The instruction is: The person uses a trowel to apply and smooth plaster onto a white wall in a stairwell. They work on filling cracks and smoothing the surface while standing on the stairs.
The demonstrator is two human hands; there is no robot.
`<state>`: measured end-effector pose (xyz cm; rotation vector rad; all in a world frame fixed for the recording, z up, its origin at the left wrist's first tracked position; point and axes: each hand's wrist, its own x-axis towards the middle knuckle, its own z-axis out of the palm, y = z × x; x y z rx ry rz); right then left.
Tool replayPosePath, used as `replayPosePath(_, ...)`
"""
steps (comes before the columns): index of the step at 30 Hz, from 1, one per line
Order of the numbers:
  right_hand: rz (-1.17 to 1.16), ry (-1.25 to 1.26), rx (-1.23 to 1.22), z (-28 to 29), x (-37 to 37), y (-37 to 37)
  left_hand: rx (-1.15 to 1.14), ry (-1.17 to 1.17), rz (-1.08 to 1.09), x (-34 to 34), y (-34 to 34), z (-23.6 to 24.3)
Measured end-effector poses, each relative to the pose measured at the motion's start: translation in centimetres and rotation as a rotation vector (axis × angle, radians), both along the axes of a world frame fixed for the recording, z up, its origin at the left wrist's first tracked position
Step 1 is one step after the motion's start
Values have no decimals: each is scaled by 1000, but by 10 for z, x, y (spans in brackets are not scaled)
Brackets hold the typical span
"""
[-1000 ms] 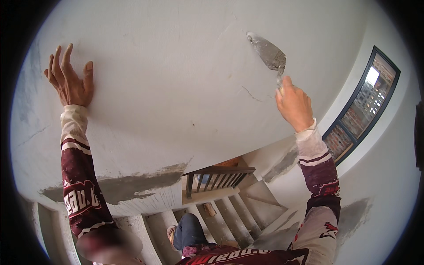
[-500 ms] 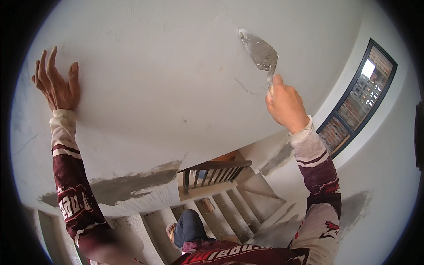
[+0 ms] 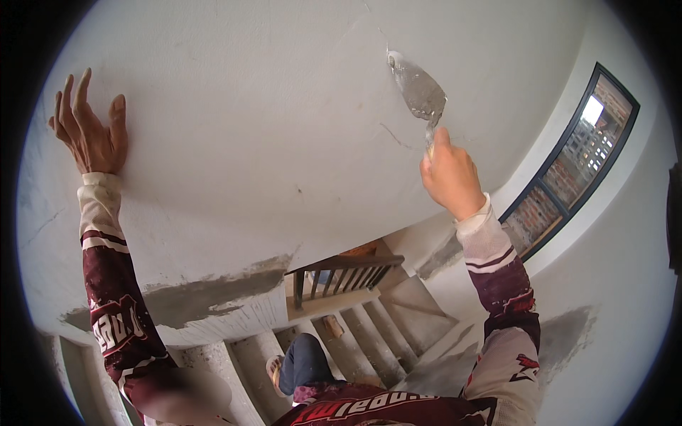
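Note:
My left hand (image 3: 94, 131) rests against the pale wall (image 3: 234, 128) at the far left, its fingers spread and holding nothing. In my right hand (image 3: 452, 174) is the handle of a pointed trowel (image 3: 420, 89), gripped with the thumb along it. Grey, wet-looking material coats the trowel's blade, and its tip meets the wall at the lower end of a thin crack (image 3: 384, 32). A second short crack (image 3: 394, 136) shows just left of the trowel's neck.
Concrete stairs (image 3: 249, 369) run below me, with a brick-like piece (image 3: 332, 326) on one step. A dark railing (image 3: 348, 268) stands beyond. A dark-framed window (image 3: 568, 156) is at right. Rough grey patches (image 3: 206, 302) mark the wall's lower edge.
My right hand and forearm have shifted slightly left and down, the trowel tip dropping a little along the crack. My left hand stays on the wall.

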<state>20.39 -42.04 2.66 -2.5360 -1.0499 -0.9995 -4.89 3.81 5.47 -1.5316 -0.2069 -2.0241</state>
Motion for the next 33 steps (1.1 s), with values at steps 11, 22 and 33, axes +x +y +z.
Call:
replayPosePath(11,-81,31,-24,-16,-4,-5,25,-7,-4,-2,-2,2)
replayPosePath(22,-43,195,58,-40,-10,1,42,25,-34,-2,-6,2)
replayPosePath(33,-25,304,104,-63,-20,9,50,19,-24,-4,-6,5)
